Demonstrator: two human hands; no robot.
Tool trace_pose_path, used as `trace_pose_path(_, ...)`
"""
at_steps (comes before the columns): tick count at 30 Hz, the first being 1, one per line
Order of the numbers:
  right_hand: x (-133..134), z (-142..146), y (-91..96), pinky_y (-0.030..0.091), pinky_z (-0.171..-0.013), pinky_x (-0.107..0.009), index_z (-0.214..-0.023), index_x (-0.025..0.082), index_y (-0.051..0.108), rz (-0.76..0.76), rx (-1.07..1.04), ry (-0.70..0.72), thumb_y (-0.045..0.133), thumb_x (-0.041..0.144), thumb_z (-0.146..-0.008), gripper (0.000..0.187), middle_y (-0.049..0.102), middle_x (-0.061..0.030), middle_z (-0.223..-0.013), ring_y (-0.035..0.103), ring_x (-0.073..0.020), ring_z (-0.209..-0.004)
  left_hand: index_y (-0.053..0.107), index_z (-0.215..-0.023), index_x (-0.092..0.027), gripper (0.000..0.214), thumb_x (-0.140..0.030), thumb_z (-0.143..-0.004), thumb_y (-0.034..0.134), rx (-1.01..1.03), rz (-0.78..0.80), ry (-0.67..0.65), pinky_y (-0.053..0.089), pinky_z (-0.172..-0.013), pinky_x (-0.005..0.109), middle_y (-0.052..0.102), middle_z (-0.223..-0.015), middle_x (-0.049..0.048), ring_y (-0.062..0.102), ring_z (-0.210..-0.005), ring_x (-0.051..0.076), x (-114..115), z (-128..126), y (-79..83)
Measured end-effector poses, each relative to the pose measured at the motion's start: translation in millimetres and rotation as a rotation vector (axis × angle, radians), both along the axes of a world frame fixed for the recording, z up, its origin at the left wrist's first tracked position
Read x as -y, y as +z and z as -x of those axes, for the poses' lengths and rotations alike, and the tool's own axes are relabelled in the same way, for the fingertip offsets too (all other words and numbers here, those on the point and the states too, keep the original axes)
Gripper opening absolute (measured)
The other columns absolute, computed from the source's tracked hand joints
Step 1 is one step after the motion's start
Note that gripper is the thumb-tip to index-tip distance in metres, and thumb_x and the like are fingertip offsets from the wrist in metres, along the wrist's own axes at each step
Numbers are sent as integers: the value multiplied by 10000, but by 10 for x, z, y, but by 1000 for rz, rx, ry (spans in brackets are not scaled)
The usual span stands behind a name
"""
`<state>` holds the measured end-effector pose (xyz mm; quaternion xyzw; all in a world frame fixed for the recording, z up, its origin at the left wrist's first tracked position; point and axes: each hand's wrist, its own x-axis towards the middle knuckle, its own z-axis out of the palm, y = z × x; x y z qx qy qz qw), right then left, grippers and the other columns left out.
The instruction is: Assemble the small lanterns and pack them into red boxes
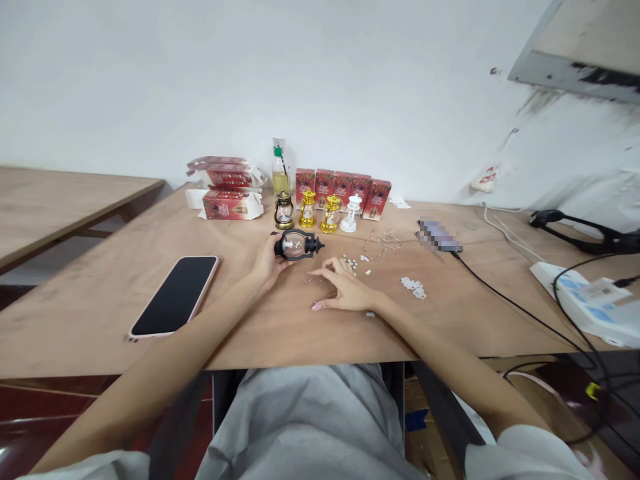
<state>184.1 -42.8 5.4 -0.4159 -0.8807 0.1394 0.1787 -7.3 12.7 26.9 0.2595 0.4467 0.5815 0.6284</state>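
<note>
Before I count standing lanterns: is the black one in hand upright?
No, the left hand holds the black lantern tipped sideways, its pointed top facing right.

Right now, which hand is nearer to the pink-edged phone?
Left. The left hand, holding the black lantern, is to the right of the pink-edged phone; the right hand is farther right.

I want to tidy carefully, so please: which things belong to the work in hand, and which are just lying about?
Probably the work:
black lantern, held in the left hand
four standing lanterns
red boxes
small white pieces

Probably lying about:
pink-edged phone
bottle
cabled device
power strip
</note>
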Motion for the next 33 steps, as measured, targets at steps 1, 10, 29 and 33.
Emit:
trace_pose_path(1, 4, 2, 1, 334, -993, -459, -1236, 265, 533, -1, 0, 1, 668, 611, -694, 657, 415, -89, -1131, 415, -258, -1085, 577, -848, -168, 92, -237, -800, 539, -13, -13, 4, 555, -578, 249, 631, -707, 18, 617, -614, 136, 1, -3, -1)
trace_pose_path(10, -39, -34, 19, 466, -896, -396, -1145, 203, 514, -265, -405, -57, 690, 494, -742, 528, 580, -84, -1053, 562, -220, -988, 571, -881, -165, 126, -228, -772, 566, -61, -178, -1, 565, -618, 277, 646, -815, 21, 624, -676, 136, -1, -17, -59)
trace_pose_path(29, -187, -137, -128, 566, -842, -395, -1179, 188, 488, -670, -433, -198, 681, 497, -747, 566, 662, -115, -1048, 663, -239, -967, 590, -1007, -147, 257, -269, -783, 566, 25, -154, -247, 577, -652, 306, 674, -945, 78, 652, -791, 187, 110, -102, -52)
trace_pose_path(33, -176, -139, -117, 567, -834, -397, -1185, 174, 482, -734, -416, -185, 673, 473, -766, 549, 662, -129, -1046, 660, -246, -975, 583, -1006, -156, 267, -274, -767, 582, 20, -168, -237, 571, -679, 319, 669, -966, 72, 648, -814, 189, 109, -101, -67)
